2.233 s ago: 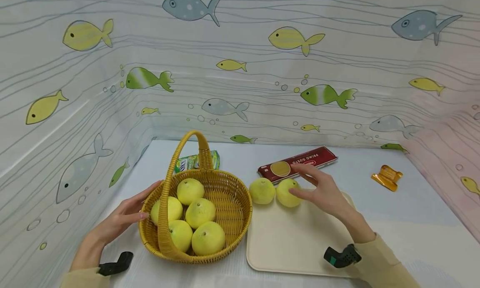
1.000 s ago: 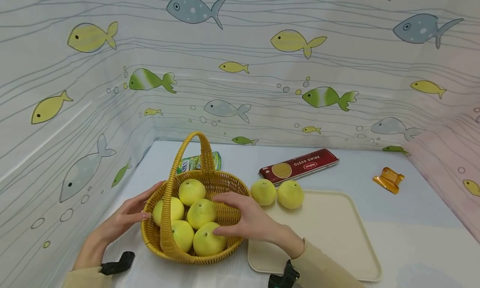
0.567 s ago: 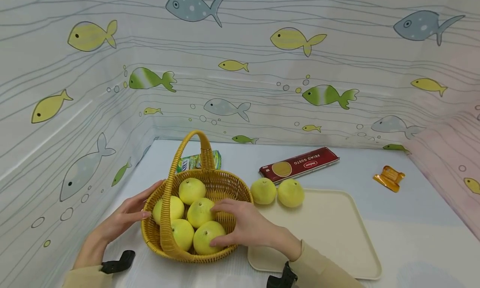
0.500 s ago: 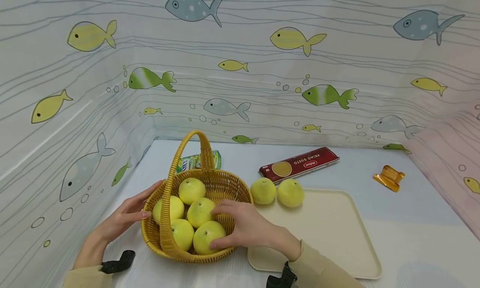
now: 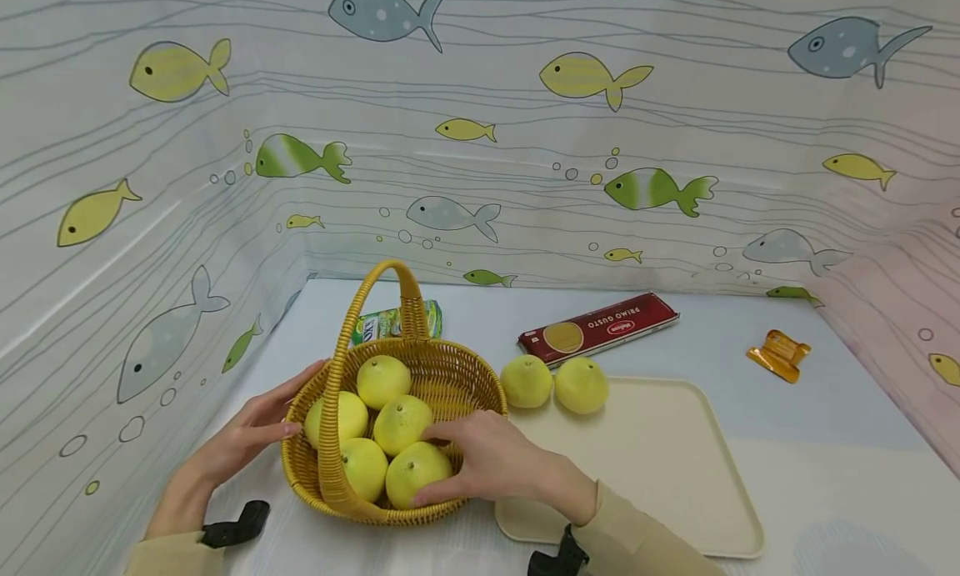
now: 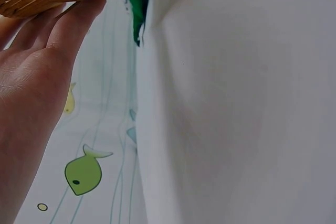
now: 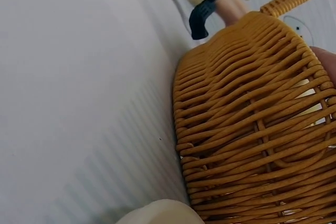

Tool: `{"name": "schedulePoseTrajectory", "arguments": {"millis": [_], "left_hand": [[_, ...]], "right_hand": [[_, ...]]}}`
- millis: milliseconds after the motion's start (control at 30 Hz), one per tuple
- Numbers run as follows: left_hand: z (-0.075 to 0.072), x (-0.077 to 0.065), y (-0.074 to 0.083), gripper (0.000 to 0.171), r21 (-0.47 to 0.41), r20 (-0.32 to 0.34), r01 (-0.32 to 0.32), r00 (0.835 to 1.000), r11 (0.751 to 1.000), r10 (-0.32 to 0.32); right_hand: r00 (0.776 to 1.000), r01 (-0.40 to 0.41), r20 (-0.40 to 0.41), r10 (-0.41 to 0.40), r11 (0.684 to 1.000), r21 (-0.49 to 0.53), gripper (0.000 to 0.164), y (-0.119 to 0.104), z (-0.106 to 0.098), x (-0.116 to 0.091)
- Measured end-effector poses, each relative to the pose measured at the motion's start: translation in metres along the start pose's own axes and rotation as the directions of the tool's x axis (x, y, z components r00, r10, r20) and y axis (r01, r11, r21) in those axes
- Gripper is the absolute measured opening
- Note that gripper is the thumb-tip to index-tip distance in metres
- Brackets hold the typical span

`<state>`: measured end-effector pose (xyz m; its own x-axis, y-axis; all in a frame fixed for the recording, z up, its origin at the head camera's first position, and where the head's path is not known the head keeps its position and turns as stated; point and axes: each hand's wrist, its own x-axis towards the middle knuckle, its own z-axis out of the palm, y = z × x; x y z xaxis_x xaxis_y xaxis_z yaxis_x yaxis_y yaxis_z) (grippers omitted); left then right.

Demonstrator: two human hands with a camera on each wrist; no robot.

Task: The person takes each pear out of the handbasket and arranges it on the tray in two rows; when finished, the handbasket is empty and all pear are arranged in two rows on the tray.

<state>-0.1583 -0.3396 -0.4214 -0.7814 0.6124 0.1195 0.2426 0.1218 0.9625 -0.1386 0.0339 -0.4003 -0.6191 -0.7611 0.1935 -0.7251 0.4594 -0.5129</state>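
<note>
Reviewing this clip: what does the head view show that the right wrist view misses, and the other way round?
Only the head view shows the five yellow fruits in the basket, the right hand gripping the nearest one, two more fruits at the tray, and the red packet. Only the right wrist view shows the weave of the basket's outer wall close up. Both show the wicker basket, its handle and the left hand's wrist.

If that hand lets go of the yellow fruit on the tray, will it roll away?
The fruit the right hand grips lies in the basket, not on the tray. It looks round, so probably rolls. Here, neighbouring fruits and the rim likely stop it.
</note>
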Motion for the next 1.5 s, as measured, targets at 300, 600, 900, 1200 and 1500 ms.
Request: {"name": "schedulePoseTrajectory", "arguments": {"millis": [300, 600, 900, 1200, 1500], "left_hand": [[0.000, 0.000, 0.000, 0.073, 0.004, -0.003, 0.001, 1.000, 1.000, -0.001], [0.001, 0.000, 0.001, 0.072, 0.002, 0.002, 0.004, 1.000, 1.000, -0.004], [0.001, 0.000, 0.001, 0.071, 0.025, -0.012, 0.008, 1.000, 1.000, -0.007], [0.001, 0.000, 0.004, 0.071, 0.028, -0.010, 0.000, 1.000, 1.000, 0.000], [0.000, 0.000, 0.002, 0.072, 0.032, -0.013, 0.009, 1.000, 0.999, -0.009]], "right_hand": [[0.999, 0.035, -0.026, -0.035, 0.999, 0.035, 0.047, 0.003, 0.002, -0.001], [1.000, 0.012, -0.023, -0.010, 0.994, 0.104, 0.047, 0.004, 0.001, -0.001], [0.998, -0.006, -0.057, 0.013, 0.992, 0.130, 0.044, 0.002, -0.001, -0.001], [0.997, -0.035, -0.067, 0.048, 0.983, 0.183, 0.048, 0.003, -0.004, -0.003], [0.995, -0.062, -0.064, 0.083, 0.957, 0.282, 0.051, 0.003, -0.010, -0.006]]}}
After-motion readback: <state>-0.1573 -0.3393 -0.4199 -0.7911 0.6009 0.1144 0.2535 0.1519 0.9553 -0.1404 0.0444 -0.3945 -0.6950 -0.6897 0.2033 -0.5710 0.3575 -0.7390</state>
